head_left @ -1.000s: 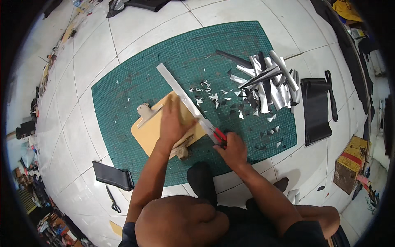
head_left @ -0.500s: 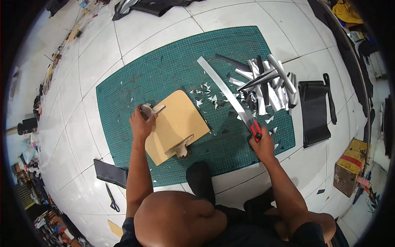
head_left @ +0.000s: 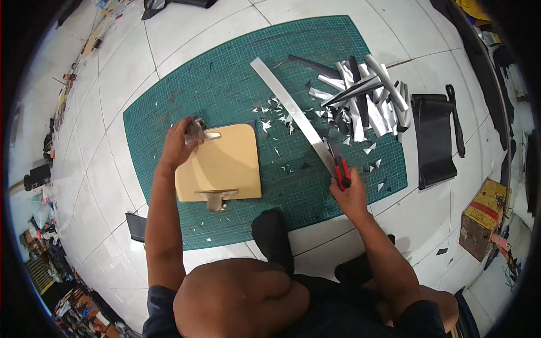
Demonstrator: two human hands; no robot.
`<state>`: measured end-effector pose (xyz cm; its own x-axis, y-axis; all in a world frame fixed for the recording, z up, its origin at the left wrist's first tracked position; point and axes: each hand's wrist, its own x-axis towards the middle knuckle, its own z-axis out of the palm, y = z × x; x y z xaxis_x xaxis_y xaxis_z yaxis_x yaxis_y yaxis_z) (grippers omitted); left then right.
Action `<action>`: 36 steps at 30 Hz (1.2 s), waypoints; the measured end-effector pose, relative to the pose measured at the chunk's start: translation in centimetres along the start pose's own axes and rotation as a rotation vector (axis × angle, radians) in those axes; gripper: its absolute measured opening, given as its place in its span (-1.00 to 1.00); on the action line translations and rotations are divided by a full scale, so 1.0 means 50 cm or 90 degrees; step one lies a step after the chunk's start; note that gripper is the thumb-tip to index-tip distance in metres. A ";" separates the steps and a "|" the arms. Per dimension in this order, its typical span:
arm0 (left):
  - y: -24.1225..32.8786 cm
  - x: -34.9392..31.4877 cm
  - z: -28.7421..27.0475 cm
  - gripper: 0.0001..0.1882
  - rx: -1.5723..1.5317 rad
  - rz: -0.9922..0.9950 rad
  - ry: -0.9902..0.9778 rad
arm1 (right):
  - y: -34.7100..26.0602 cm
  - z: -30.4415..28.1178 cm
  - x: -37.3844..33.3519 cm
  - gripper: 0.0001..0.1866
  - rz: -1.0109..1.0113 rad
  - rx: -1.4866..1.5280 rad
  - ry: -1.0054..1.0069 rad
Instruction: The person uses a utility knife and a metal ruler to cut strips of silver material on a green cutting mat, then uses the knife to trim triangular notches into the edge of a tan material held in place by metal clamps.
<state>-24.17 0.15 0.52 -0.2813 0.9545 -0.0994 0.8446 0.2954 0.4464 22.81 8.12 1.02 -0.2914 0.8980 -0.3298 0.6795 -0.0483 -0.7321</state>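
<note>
My left hand (head_left: 179,142) is closed around a metal bulldog clip (head_left: 195,130) on the far left edge of a tan board (head_left: 225,163) with rounded corners. A second bulldog clip (head_left: 216,201) bites the board's near edge. A thin dark layer shows under the board's right and far edges. In my right hand (head_left: 350,197) are a red cutter knife (head_left: 341,173), its blade pointing away from me, and the near end of a long steel ruler (head_left: 287,106). The ruler slants across the green cutting mat (head_left: 208,84) toward the far left.
Black and silver strips (head_left: 366,101) lie heaped on the mat's right side, with small offcuts (head_left: 266,125) scattered beside them. Folded black material (head_left: 434,141) rests on the tiles to the right, near a yellow and brown box (head_left: 483,217). My foot (head_left: 271,234) overlaps the mat's near edge.
The tan board has turned counterclockwise and shifted left, my left hand still on its clip. My right hand, with knife and ruler, has moved slightly left. The whole view has shifted a little.
</note>
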 end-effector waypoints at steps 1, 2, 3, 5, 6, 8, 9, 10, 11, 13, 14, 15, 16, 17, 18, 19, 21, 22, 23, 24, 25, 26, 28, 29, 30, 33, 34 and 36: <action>0.003 0.002 -0.008 -0.33 0.003 -0.006 -0.005 | -0.011 0.009 -0.003 -0.68 0.006 0.025 -0.017; 0.018 0.012 -0.005 -0.32 -0.003 0.013 -0.053 | -0.017 0.012 -0.006 -0.68 0.013 0.043 -0.029; 0.035 0.016 -0.001 -0.30 -0.009 0.031 -0.101 | -0.019 0.018 -0.012 -0.68 0.017 0.040 -0.031; 0.068 0.011 0.008 -0.28 -0.012 0.051 -0.095 | -0.019 0.035 -0.024 -0.66 0.035 0.014 -0.042; 0.078 0.004 0.010 -0.26 -0.013 0.072 -0.087 | -0.010 0.044 -0.029 -0.66 0.036 0.015 -0.044; 0.073 -0.018 0.022 -0.24 -0.015 0.051 0.028 | -0.003 0.058 -0.039 -0.60 -0.015 0.021 -0.047; 0.071 -0.033 0.028 -0.23 -0.017 0.033 0.144 | 0.000 0.060 -0.045 -0.60 -0.014 0.022 -0.050; 0.064 -0.053 0.030 -0.23 -0.011 0.030 0.143 | -0.012 0.061 -0.050 -0.63 -0.009 0.026 -0.067; 0.058 -0.072 0.037 -0.25 0.022 -0.017 0.201 | -0.017 0.064 -0.053 -0.66 -0.005 0.028 -0.082; 0.080 -0.118 0.068 -0.32 0.059 -0.087 0.238 | -0.001 0.078 -0.064 -0.65 0.018 0.042 -0.090; 0.086 -0.137 0.100 -0.39 -0.031 -0.065 0.227 | 0.002 0.085 -0.076 -0.64 0.040 0.060 -0.102; 0.132 -0.149 0.125 -0.44 -0.051 -0.023 0.198 | 0.005 0.089 -0.087 -0.64 0.042 0.057 -0.103; 0.181 -0.151 0.135 -0.46 -0.045 0.002 0.133 | 0.003 0.098 -0.100 -0.63 0.035 0.058 -0.102; 0.209 -0.152 0.143 -0.46 -0.057 0.013 0.116 | -0.009 0.108 -0.114 -0.62 0.024 0.065 -0.102; 0.245 -0.151 0.151 -0.46 -0.057 0.015 0.102 | -0.011 0.115 -0.127 -0.62 0.026 0.061 -0.101; 0.264 -0.151 0.155 -0.44 -0.041 -0.018 0.079 | -0.012 0.128 -0.139 -0.62 0.032 0.094 -0.124; 0.276 -0.154 0.165 -0.43 -0.026 -0.050 0.056 | -0.007 0.144 -0.150 -0.62 0.038 0.127 -0.146; 0.274 -0.154 0.168 -0.42 -0.015 -0.041 0.055 | -0.007 0.152 -0.151 -0.61 -0.058 0.093 -0.093; 0.272 -0.154 0.172 -0.40 -0.004 -0.032 0.055 | -0.005 0.158 -0.149 -0.59 -0.153 0.058 -0.040; 0.270 -0.154 0.175 -0.40 -0.002 -0.031 0.057 | 0.000 0.160 -0.145 -0.59 -0.156 0.060 -0.039; 0.266 -0.157 0.175 -0.40 -0.008 -0.024 0.064 | 0.003 0.161 -0.140 -0.58 -0.152 0.042 -0.065; 0.262 -0.161 0.175 -0.40 -0.014 -0.017 0.071 | 0.006 0.161 -0.136 -0.56 -0.149 0.023 -0.092; 0.258 -0.167 0.176 -0.42 -0.038 -0.023 0.078 | 0.006 0.153 -0.124 -0.56 -0.137 0.038 -0.112; 0.255 -0.170 0.174 -0.44 -0.065 -0.029 0.084 | 0.004 0.146 -0.113 -0.55 -0.123 0.048 -0.130; 0.252 -0.176 0.171 -0.44 -0.059 -0.035 0.092 | 0.005 0.139 -0.100 -0.55 -0.133 0.052 -0.136; 0.236 -0.194 0.162 -0.46 -0.093 -0.075 0.157 | 0.017 0.101 -0.047 -0.56 -0.152 0.000 -0.028; 0.216 -0.204 0.152 -0.46 -0.088 -0.076 0.165 | 0.016 0.083 -0.030 -0.57 -0.169 -0.037 -0.023; 0.161 -0.226 0.134 -0.48 -0.008 -0.162 0.272 | 0.025 0.062 -0.003 -0.58 -0.188 -0.077 -0.019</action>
<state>-11.13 -7.97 -0.72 -0.6414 0.7492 0.1650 0.7200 0.5137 0.4666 21.61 6.54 -1.69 -0.5069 0.8518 -0.1318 0.6368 0.2670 -0.7233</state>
